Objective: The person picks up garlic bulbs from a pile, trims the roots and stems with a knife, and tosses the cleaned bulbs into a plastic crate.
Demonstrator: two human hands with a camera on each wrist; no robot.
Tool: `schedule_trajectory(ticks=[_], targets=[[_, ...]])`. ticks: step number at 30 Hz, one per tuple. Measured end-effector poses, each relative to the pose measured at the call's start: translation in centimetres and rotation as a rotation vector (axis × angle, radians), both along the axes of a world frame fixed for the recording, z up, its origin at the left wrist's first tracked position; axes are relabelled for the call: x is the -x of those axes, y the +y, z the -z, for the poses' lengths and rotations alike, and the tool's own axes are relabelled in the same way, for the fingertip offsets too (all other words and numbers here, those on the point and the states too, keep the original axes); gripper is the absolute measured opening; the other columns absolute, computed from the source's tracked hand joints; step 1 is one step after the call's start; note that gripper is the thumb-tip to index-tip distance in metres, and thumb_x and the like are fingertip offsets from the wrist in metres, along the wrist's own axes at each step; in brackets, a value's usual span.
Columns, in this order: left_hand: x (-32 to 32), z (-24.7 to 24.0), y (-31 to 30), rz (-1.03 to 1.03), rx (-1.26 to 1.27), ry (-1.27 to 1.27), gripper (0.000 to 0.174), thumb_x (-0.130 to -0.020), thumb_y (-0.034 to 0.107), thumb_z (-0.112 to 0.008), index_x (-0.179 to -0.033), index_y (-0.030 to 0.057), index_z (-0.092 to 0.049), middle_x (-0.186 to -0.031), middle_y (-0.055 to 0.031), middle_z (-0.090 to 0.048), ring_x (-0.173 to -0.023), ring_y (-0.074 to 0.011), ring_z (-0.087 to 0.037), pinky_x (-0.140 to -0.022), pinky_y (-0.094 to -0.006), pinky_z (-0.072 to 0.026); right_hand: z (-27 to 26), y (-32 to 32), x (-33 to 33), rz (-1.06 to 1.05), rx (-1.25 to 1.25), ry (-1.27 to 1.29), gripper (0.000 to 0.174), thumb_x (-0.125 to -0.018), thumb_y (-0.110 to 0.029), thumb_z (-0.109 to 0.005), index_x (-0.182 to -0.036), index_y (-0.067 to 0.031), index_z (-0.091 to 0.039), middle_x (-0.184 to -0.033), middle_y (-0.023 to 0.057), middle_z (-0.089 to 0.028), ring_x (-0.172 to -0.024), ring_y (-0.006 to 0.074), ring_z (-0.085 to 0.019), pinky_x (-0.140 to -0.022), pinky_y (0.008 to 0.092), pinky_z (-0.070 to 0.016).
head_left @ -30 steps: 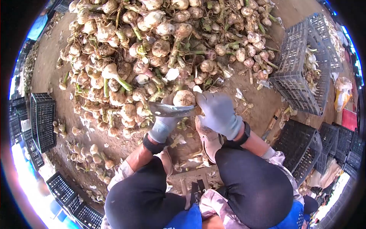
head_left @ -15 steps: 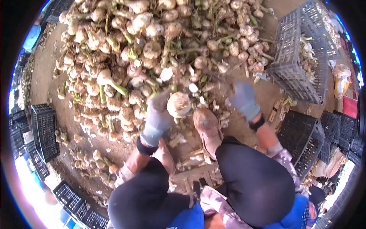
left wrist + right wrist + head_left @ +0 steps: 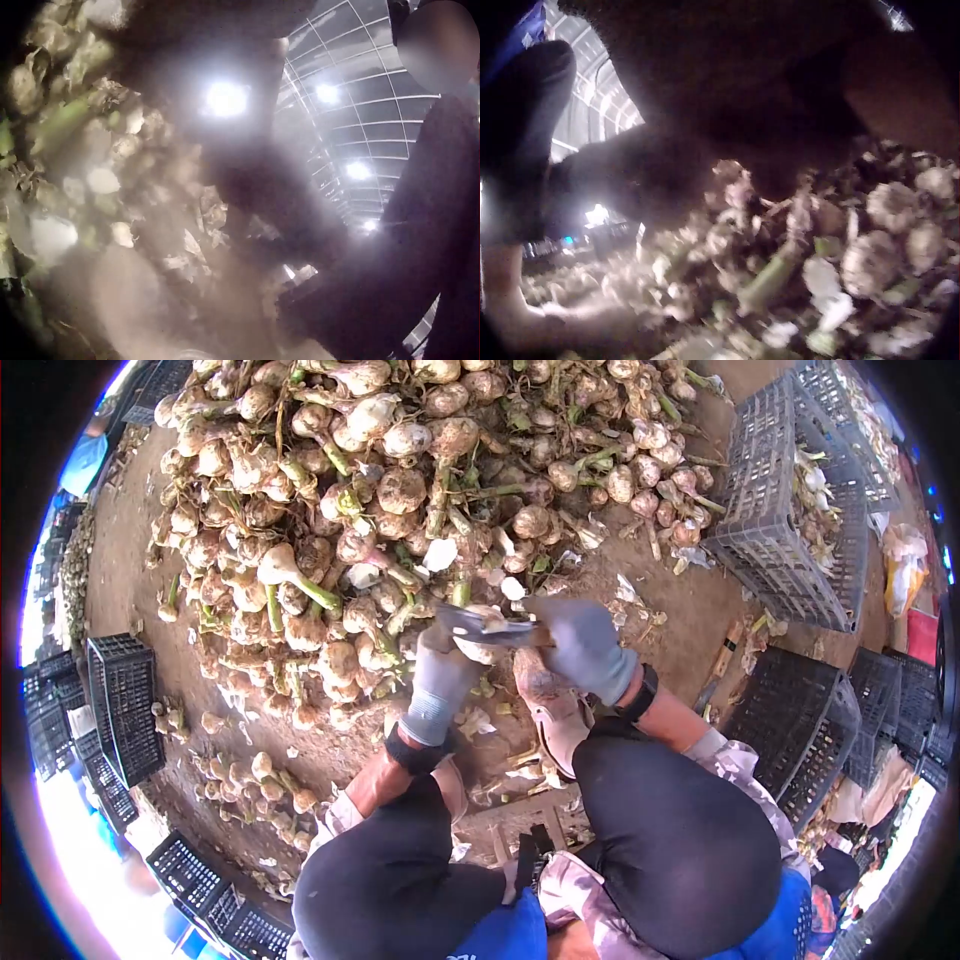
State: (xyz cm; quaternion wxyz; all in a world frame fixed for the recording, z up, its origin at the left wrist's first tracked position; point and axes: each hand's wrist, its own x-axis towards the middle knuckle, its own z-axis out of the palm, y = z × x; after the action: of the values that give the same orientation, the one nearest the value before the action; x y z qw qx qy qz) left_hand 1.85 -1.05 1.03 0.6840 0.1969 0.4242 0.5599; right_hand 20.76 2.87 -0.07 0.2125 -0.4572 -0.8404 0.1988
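In the head view the gloved left hand (image 3: 441, 678) holds a garlic bulb (image 3: 484, 650) at its fingertips, between the knees and the heap. The gloved right hand (image 3: 584, 647) grips the handle of a knife. Its broad dark blade (image 3: 470, 624) lies across the upper part of the bulb and partly hides it. Beyond both hands rises a heap of garlic bulbs (image 3: 400, 491) with roots and green stalks. The wrist views are dark and blurred; loose bulbs (image 3: 871, 264) and peel show in the right one, and neither shows the held bulb clearly.
A grey crate (image 3: 770, 530) with garlic stands at the right of the heap, a black crate (image 3: 785, 710) nearer. Another black crate (image 3: 125, 705) stands at the left, close to a small group of bulbs (image 3: 250, 788). A shoe (image 3: 556, 725) is just below the hands.
Half a second ago the right hand was away to the right, blurred; now it is back beside the left, with the blade over the bulb. The left hand has moved slightly right.
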Motion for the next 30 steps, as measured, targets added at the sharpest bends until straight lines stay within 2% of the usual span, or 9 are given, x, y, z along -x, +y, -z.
schedule_trajectory(ticks=[6, 8, 12, 16, 18, 20, 23, 27, 30], targets=[[1.2, -2.6, 1.3, 0.049, -0.588, 1.036, 0.038, -0.07, 0.006, -0.074, -0.104, 0.0017, -0.059, -0.081, -0.0054, -0.066, -0.074, -0.014, -0.061, -0.067, -0.0288, -0.0485, 2.6, -1.8, -5.7, 0.349, 0.468, -0.311, 0.019, -0.079, -0.018, -0.06, -0.092, -0.0055, -0.065, -0.075, 0.0132, -0.065, -0.062, 0.0254, -0.063, -0.055, 0.0354, -0.0488], [1.1, 0.7, 1.4, 0.094, -0.338, 0.726, 0.038, -0.069, 0.009, -0.075, -0.104, 0.0024, -0.06, -0.081, -0.0087, -0.065, -0.075, -0.0155, -0.061, -0.066, -0.0295, -0.0479, -1.5, -0.9, -3.8, 0.444, 0.828, 0.524, 0.029, -0.082, -0.027, -0.062, -0.101, -0.0041, -0.066, -0.077, 0.0067, -0.066, -0.065, 0.016, -0.062, -0.057, 0.029, -0.0478], [-1.1, 0.9, 1.6, 0.296, -0.46, 0.852, 0.021, -0.072, 0.013, -0.073, -0.086, 0.0013, -0.063, -0.074, -0.0125, -0.062, -0.064, -0.0169, -0.059, -0.061, -0.0288, -0.0465, -4.1, -0.7, 0.3, 0.264, 1.052, 0.662, 0.049, -0.078, -0.045, -0.068, -0.103, -0.0025, -0.065, -0.078, 0.0023, -0.064, -0.072, 0.0096, -0.058, -0.063, 0.0244, -0.046], [0.3, -1.9, 2.4, 0.423, -0.246, 1.075, 0.024, -0.077, 0.014, -0.068, -0.097, 0.004, -0.061, -0.091, -0.0065, -0.065, -0.082, -0.0134, -0.061, -0.07, -0.0271, -0.0482, -3.5, -0.5, 1.1, 0.14, 0.869, 0.803, 0.064, -0.071, -0.055, -0.069, -0.107, -0.0024, -0.062, -0.079, 0.0014, -0.062, -0.071, 0.0083, -0.055, -0.065, 0.0246, -0.0446], [-0.4, -2.1, 2.7, 0.621, -0.677, 1.812, 0.028, -0.073, 0.011, -0.059, -0.102, 0.0083, -0.059, -0.092, -0.0073, -0.062, -0.087, -0.0197, -0.059, -0.071, -0.0332, -0.0485, -3.7, -0.6, 1.7, 0.154, 0.938, 0.734, 0.053, -0.078, -0.042, -0.07, -0.11, -0.0017, -0.06, -0.082, 0.0027, -0.064, -0.071, 0.0099, -0.058, -0.066, 0.0257, -0.0479], [-1.1, -3.1, 3.2, 0.433, -0.937, 2.004, 0.04, -0.067, 0.005, -0.054, -0.107, 0.0084, -0.056, -0.098, -0.0124, -0.058, -0.092, -0.0281, -0.057, -0.073, -0.0393, -0.0492, -4.6, -0.2, 1.4, 0.237, 1.094, 0.938, 0.039, -0.083, -0.03, -0.067, -0.107, -0.0002, -0.06, -0.082, 0.0045, -0.065, -0.068, 0.0108, -0.06, -0.062, 0.0259, -0.0495], [-0.2, -2.6, 3.6, -0.162, -0.937, 1.539, 0.034, -0.079, 0.006, -0.061, -0.112, 0.0047, -0.053, -0.104, -0.0106, -0.057, -0.096, -0.0251, -0.057, -0.078, -0.0354, -0.0521, -3.8, 0.8, 0.3, 0.525, 1.054, 1.1, 0.025, -0.083, -0.023, -0.066, -0.094, 0.0002, -0.064, -0.078, 0.0044, -0.065, -0.07, 0.0119, -0.063, -0.061, 0.0233, -0.051], [-1.2, 0.5, 2.6, 0.206, 0.182, 0.026, 0.042, -0.091, 0.035, -0.051, -0.11, -0.0024, -0.053, -0.098, -0.0116, -0.061, -0.087, -0.0194, -0.06, -0.073, -0.0289, -0.0529, -2.2, -1.1, 2.1, 0.341, 0.878, 0.85, 0.027, -0.082, -0.029, -0.068, -0.096, -0.0058, -0.066, -0.08, 0.003, -0.067, -0.072, 0.0126, -0.064, -0.066, 0.0266, -0.052], [-0.1, 2.6, 1.6, 0.102, 0.026, 0.231, 0.034, -0.09, 0.023, -0.056, -0.111, -0.0027, -0.053, -0.088, -0.011, -0.066, -0.066, -0.014, -0.062, -0.06, -0.0248, -0.0525, -1.6, -1.9, 2.1, 0.263, 0.703, 0.555, 0.026, -0.078, -0.028, -0.071, -0.093, -0.0071, -0.067, -0.08, 0.0063, -0.068, -0.07, 0.0185, -0.064, -0.062, 0.0314, -0.0495]])
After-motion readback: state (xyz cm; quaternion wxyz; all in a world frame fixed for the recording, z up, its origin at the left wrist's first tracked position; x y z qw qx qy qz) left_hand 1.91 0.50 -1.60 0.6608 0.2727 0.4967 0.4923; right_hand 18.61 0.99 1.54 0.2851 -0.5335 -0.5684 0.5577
